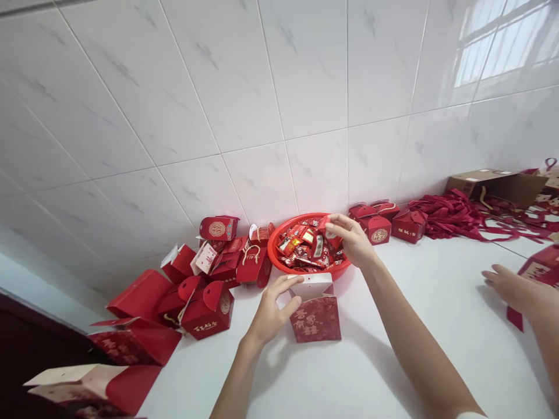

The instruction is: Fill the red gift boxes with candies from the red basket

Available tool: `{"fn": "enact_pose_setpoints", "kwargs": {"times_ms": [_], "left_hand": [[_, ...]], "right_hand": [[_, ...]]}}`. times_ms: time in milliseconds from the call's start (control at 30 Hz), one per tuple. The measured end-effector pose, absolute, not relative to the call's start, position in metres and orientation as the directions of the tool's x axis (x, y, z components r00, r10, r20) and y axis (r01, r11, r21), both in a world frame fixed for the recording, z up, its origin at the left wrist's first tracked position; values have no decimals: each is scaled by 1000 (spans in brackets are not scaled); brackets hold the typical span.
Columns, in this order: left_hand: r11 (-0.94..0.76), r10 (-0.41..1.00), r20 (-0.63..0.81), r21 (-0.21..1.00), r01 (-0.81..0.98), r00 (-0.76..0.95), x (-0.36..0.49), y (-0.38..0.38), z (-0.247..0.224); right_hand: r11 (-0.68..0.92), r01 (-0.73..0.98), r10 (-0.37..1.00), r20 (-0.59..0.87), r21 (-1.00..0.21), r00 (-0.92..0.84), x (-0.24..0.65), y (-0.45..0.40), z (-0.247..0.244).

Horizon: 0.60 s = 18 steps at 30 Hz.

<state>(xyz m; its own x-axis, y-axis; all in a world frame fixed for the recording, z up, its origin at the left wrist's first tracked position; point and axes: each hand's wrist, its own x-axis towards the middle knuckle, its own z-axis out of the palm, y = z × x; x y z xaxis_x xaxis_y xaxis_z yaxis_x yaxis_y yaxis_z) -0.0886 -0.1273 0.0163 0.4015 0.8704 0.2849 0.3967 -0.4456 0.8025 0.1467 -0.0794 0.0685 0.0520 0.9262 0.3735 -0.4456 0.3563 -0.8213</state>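
Observation:
A small red paper gift box [317, 319] with gold characters stands upright in front of me, its white-lined top flaps raised. My left hand [276, 308] grips its upper left side, fingers over the top edge and thumb against the front. Just behind the box sits a red plastic basket [273, 256], filled with wrapped sweets [297, 247], mostly red and some gold. Over the basket's right side, my right hand [353, 240] pinches a red wrapped sweet [324, 223] between thumb and fingers. The hand partly covers the sweets below it.
Several red gift boxes [207, 311] crowd the left side; more boxes [376, 228] stand behind on the right. Dark red ribbons [449, 214] lie piled near a cardboard box [484, 179]. Another person's hand [524, 294] is at the right, beside a red box [541, 265]. A tiled wall [314, 157] backs the table.

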Motion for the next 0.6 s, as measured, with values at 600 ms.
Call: {"fn": "enact_pose_setpoints", "kwargs": {"times_ms": [600], "left_hand": [[-391, 870, 255, 878, 276, 422, -92, -127, -4]], "right_hand": [[629, 249, 673, 354, -736, -650, 123, -122, 84]]}}
